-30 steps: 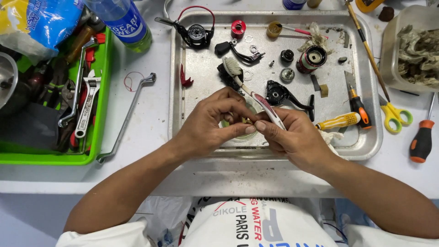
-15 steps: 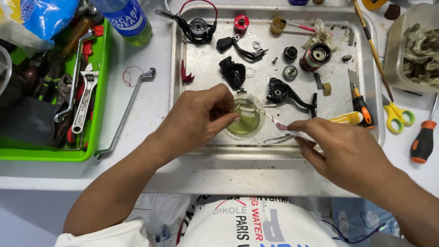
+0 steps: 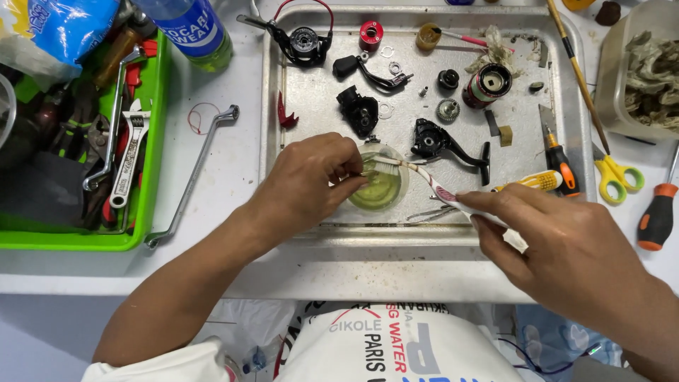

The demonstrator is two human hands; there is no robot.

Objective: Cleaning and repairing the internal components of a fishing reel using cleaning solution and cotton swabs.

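Observation:
A metal tray (image 3: 424, 235) holds taken-apart fishing reel parts. Near its front stands a small clear cup (image 3: 385, 194) of yellowish liquid. My left hand (image 3: 311, 184) hovers at the cup's left rim, fingertips pinched on a small part that the fingers mostly hide. My right hand (image 3: 566, 247) rests over the tray's front right edge and grips the handle of a white and pink toothbrush (image 3: 433, 185). The brush slants up to the left, and its bristles touch my left fingertips above the cup.
Black reel pieces (image 3: 445, 145), a reel body (image 3: 304, 42) and a spool (image 3: 488, 83) lie further back. A screwdriver (image 3: 559, 161) lies at the tray's right. A green bin (image 3: 145, 177) of wrenches, a long wrench (image 3: 191, 177), yellow scissors (image 3: 619, 173) and an orange-handled screwdriver (image 3: 654, 216) lie around it.
My hands, together at the tray's front a second ago, have parted. The left went to the cup, the right swung out to the right, and the brush head now meets my left fingertips.

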